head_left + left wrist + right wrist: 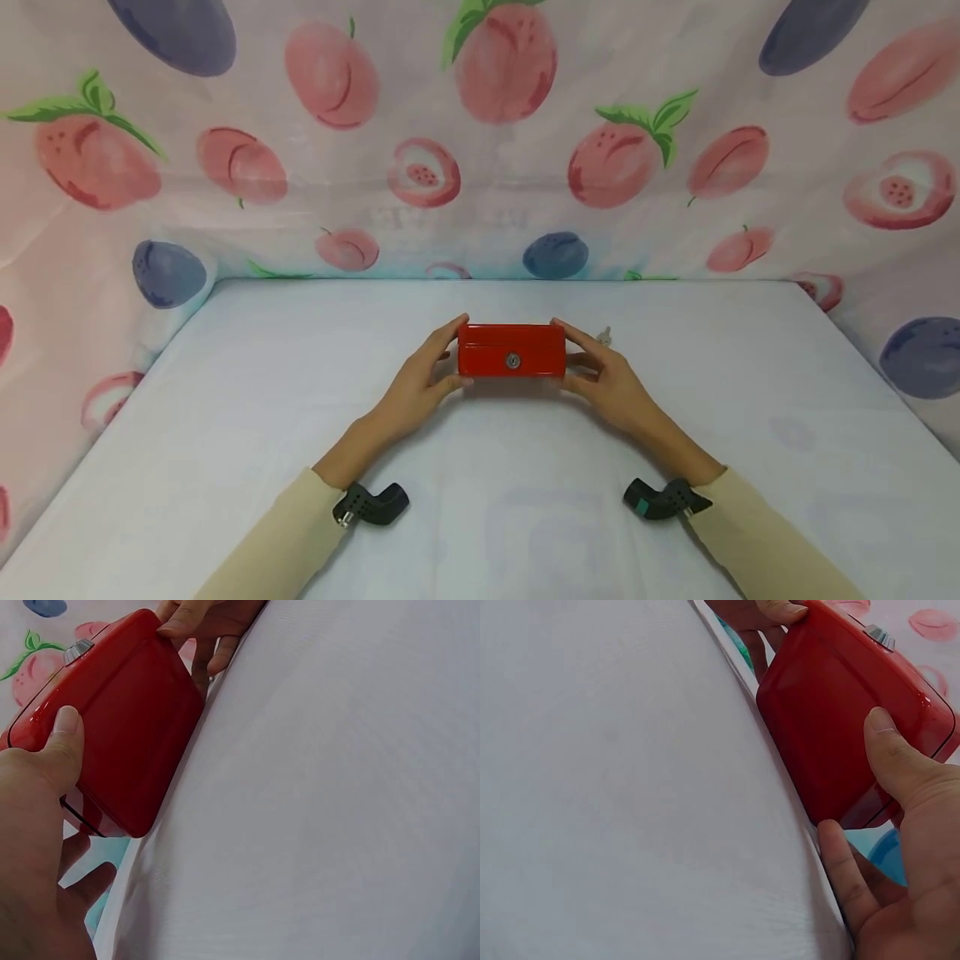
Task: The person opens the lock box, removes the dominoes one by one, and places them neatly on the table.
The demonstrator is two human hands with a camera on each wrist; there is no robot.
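Note:
Between the two hands is a red lock box with a round silver keyhole lock on the side facing the head camera. The left hand grips its left end, thumb on the near side and a finger at the far upper edge. At the opposite end the right hand holds it the same way. Both wrist views show the box tilted, each thumb pressed to its red face, with the lock along the upper side. Whether its lower edge touches the table cannot be told.
A small silver key lies on the white-covered table, just beyond the right hand. Fruit-patterned cloth hangs behind the table and along its sides. Black wrist mounts sit at both sleeve cuffs.

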